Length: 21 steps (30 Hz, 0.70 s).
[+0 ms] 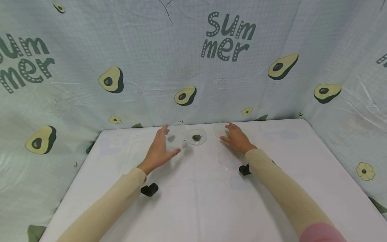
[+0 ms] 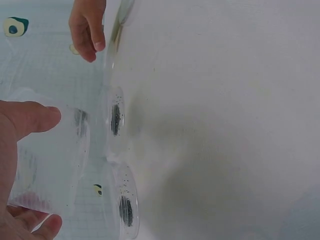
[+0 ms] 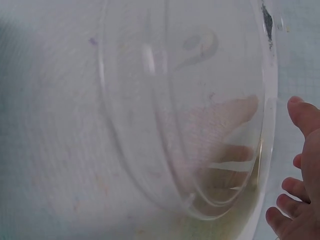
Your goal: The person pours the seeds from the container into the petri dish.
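Note:
My left hand (image 1: pixel 158 153) grips a clear, see-through container (image 1: pixel 178 132), raised above the table, with thumb and fingers around its sides. In the left wrist view the container (image 2: pixel 52 160) looks colourless, and its exact kind is unclear. Just right of it stands a petri dish (image 1: pixel 197 143) with dark crumbly material (image 1: pixel 196 137). A second dish (image 2: pixel 131 192) with a dark heap lies below the left hand. My right hand (image 1: pixel 239 137), fingers apart, is over a clear dish (image 1: pixel 218 129) near the back edge, holding nothing visible.
Another clear, shallow dish (image 1: pixel 225 161) lies nearer me, below the right wrist. The white table (image 1: pixel 196 201) meets a hanging cloth (image 1: pixel 151 67) with avocado prints along its back edge. Black wrist cameras (image 1: pixel 149 190) hang below both sleeves.

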### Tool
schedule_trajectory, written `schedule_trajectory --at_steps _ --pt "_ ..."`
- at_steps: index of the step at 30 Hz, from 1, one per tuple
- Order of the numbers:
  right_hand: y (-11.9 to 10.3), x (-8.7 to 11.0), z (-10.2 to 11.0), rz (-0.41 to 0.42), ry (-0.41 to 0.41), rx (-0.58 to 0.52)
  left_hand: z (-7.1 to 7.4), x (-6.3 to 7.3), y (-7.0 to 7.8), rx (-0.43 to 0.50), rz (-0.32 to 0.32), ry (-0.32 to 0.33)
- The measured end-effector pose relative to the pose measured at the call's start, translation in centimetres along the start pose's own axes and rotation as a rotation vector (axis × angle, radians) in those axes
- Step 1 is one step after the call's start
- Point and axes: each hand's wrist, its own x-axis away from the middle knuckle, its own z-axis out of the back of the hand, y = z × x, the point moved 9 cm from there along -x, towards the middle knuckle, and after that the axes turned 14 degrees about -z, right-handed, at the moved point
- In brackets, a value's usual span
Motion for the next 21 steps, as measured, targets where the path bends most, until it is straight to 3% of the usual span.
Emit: schedule_trajectory --at_steps 21 --pt "0.5 -0.8 -0.3 -0.054 -0.021 -0.028 -0.4 -1.2 -0.1 0.021 0.026 0.000"
